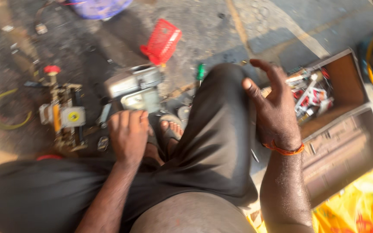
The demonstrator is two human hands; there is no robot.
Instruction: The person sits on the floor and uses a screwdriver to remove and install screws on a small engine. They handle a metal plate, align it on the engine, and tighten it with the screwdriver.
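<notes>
I sit low over a dirty concrete floor with my knees in dark trousers. My left hand (pixel 128 134) hangs between my legs with its fingers curled down, close to a grey metal engine part (pixel 135 86); whether it grips anything is hidden. My right hand (pixel 275 110) is raised beside my right knee, fingers spread and empty, with an orange band at the wrist. It hovers next to an open brown toolbox (pixel 346 86) holding several tools (pixel 311 92). My sandalled foot (pixel 171 129) shows between my knees.
A small pump assembly with a red cap (pixel 63 114) lies at left beside a yellow hose (pixel 5 114). A red plastic basket (pixel 162 41) and a green-handled screwdriver (pixel 200 71) lie farther out. Yellow plastic sheeting (pixel 359 211) sits at lower right.
</notes>
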